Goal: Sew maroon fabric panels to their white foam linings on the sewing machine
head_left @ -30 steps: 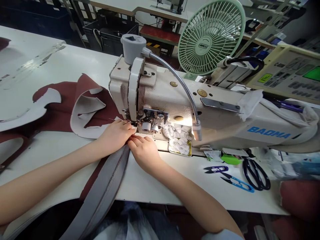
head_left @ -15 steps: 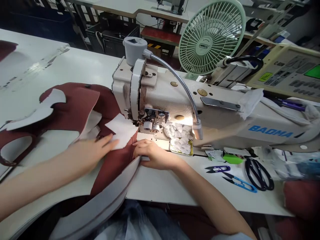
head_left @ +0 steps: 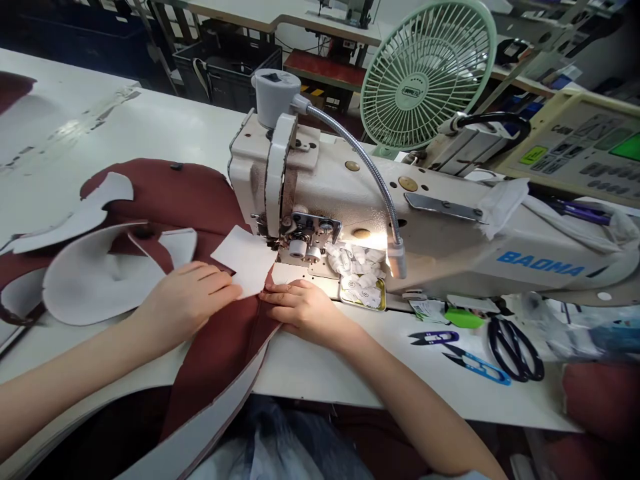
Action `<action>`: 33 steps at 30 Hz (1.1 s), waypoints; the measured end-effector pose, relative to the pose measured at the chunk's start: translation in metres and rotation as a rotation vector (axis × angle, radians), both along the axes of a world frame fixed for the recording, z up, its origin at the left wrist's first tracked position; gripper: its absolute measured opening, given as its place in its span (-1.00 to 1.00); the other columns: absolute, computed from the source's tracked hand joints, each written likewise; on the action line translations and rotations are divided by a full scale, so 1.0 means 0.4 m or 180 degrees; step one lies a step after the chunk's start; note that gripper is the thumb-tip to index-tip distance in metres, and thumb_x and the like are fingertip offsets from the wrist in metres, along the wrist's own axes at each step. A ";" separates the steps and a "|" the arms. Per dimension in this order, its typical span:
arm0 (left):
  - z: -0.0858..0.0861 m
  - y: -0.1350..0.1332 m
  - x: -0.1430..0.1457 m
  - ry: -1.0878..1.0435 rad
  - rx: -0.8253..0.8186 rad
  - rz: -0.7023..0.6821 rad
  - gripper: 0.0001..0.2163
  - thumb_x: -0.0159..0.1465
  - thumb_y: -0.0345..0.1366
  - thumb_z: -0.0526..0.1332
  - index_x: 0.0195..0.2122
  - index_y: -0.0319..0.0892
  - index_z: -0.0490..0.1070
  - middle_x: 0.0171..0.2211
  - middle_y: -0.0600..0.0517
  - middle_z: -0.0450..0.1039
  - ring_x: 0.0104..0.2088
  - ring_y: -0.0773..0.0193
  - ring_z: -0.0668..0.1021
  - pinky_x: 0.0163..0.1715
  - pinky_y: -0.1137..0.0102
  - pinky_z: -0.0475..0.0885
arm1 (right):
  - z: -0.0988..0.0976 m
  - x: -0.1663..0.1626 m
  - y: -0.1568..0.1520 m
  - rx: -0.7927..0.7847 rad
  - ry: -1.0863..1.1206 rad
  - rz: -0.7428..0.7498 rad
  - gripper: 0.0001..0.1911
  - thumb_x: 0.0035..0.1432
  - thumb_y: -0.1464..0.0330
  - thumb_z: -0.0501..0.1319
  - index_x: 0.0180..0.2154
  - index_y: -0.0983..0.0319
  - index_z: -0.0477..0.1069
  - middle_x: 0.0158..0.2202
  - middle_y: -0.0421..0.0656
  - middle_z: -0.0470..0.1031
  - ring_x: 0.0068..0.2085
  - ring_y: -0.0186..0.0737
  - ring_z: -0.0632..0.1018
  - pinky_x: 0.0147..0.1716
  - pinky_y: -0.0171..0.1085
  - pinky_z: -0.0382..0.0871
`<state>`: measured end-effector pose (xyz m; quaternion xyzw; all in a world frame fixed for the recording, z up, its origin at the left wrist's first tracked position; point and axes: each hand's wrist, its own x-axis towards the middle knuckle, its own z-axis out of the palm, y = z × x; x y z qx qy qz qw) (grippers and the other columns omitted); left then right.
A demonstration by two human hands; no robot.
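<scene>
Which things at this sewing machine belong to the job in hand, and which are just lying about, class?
In hand: left hand, right hand, maroon fabric, white patch, sewing machine.
Lying about: blue thread snips, black scissors, green fan.

The head-worn camera looks forward and down; it sits close above the bare left hand, bare right hand and cream industrial sewing machine;

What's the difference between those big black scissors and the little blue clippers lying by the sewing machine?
The black scissors are clearly larger than the blue thread snips. The scissors have two black finger loops, while the snips have one blue U-shaped spring grip and no loops. The scissors lie with their tips pointing away from the viewer, while the snips lie more crosswise, tips to the left. Both are cutting tools lying on the white table.
</scene>
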<state>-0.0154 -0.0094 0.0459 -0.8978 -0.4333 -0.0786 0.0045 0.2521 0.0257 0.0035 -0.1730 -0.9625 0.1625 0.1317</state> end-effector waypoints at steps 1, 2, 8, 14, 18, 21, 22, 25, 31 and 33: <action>-0.008 0.003 0.005 0.0127 -0.0361 0.0073 -0.66 0.21 -0.59 -0.04 -0.23 -0.12 0.47 -0.35 -0.01 0.52 -0.30 0.19 0.54 -0.24 0.31 0.39 | -0.001 0.000 0.001 0.0016 0.0002 0.0014 -0.81 0.35 0.40 0.15 -0.12 0.16 0.54 0.18 -0.15 0.47 0.26 -0.24 0.41 0.12 -0.23 0.26; -0.016 0.008 0.011 0.0276 -0.0705 0.0181 -0.67 0.15 -0.58 -0.01 -0.22 -0.13 0.46 -0.37 -0.01 0.51 -0.33 0.18 0.54 -0.32 0.33 0.38 | -0.003 0.000 0.002 0.0014 0.0010 0.0018 -0.80 0.35 0.39 0.16 -0.08 0.18 0.53 0.17 -0.14 0.49 0.25 -0.24 0.41 0.11 -0.23 0.27; -0.026 0.052 0.038 0.0733 -0.1276 0.0438 -0.42 0.25 -0.36 0.07 0.33 -0.05 0.13 -0.19 -0.01 0.57 -0.35 0.12 0.59 -0.43 0.34 0.33 | -0.008 -0.003 0.004 -0.0037 0.0043 -0.0032 -0.70 0.32 0.39 0.18 0.05 0.26 0.48 0.16 -0.06 0.49 0.23 -0.26 0.44 0.11 -0.26 0.31; -0.022 0.057 0.046 0.1083 -0.0624 0.0279 -0.47 0.29 -0.47 -0.03 0.29 -0.08 0.26 -0.11 -0.05 0.50 -0.49 0.22 0.54 -0.52 0.31 0.26 | -0.006 -0.008 0.007 0.0069 -0.0057 0.0010 -0.70 0.25 0.46 0.17 0.00 0.24 0.52 0.20 -0.12 0.45 0.24 -0.23 0.44 0.09 -0.23 0.33; -0.025 0.059 0.062 0.0935 -0.0588 0.0303 -0.49 0.33 -0.45 -0.05 0.31 -0.11 0.21 -0.07 -0.05 0.47 -0.47 0.22 0.55 -0.53 0.32 0.27 | -0.016 -0.012 0.019 0.0165 -0.0025 -0.0130 -0.72 0.27 0.43 0.18 -0.03 0.22 0.54 0.18 -0.12 0.47 0.22 -0.21 0.45 0.07 -0.22 0.35; -0.024 0.071 0.080 0.0967 -0.0583 0.0439 -0.54 0.37 -0.40 -0.06 0.28 -0.09 0.25 -0.06 -0.05 0.46 -0.47 0.21 0.55 -0.56 0.33 0.25 | -0.023 -0.013 0.027 0.0185 -0.0029 -0.0167 -0.72 0.24 0.44 0.21 -0.02 0.21 0.54 0.16 -0.09 0.49 0.22 -0.19 0.45 0.07 -0.21 0.36; -0.023 0.076 0.085 0.0976 -0.0596 0.0461 -0.56 0.38 -0.39 -0.06 0.26 -0.09 0.27 -0.06 -0.06 0.45 -0.48 0.21 0.54 -0.57 0.34 0.24 | -0.025 -0.013 0.029 0.0191 -0.0019 -0.0179 -0.72 0.24 0.44 0.22 -0.02 0.22 0.54 0.15 -0.07 0.49 0.22 -0.18 0.45 0.06 -0.20 0.36; -0.020 0.093 0.094 0.0976 -0.0619 0.0457 -0.60 0.40 -0.37 -0.06 0.23 -0.09 0.28 -0.10 -0.06 0.44 -0.48 0.20 0.54 -0.58 0.35 0.23 | -0.026 -0.014 0.038 0.0223 -0.0027 -0.0254 -0.70 0.21 0.44 0.25 -0.01 0.24 0.53 0.15 -0.05 0.50 0.20 -0.16 0.47 0.05 -0.19 0.37; -0.017 0.123 0.106 0.0915 -0.0667 0.0435 -0.68 0.40 -0.36 -0.08 0.05 -0.11 0.38 -0.16 -0.06 0.42 -0.49 0.20 0.52 -0.57 0.36 0.24 | -0.022 -0.021 0.054 0.0298 -0.0129 -0.0361 -0.70 0.25 0.43 0.22 0.01 0.24 0.52 0.14 -0.04 0.51 0.23 -0.14 0.44 0.09 -0.18 0.37; -0.018 0.130 0.111 0.0858 -0.0668 0.0421 -0.71 0.41 -0.34 -0.07 -0.01 -0.13 0.40 -0.19 -0.06 0.42 -0.49 0.20 0.52 -0.57 0.36 0.24 | -0.023 -0.024 0.056 0.0302 -0.0173 -0.0411 -0.70 0.25 0.43 0.22 0.02 0.24 0.52 0.14 -0.05 0.51 0.23 -0.14 0.45 0.08 -0.17 0.37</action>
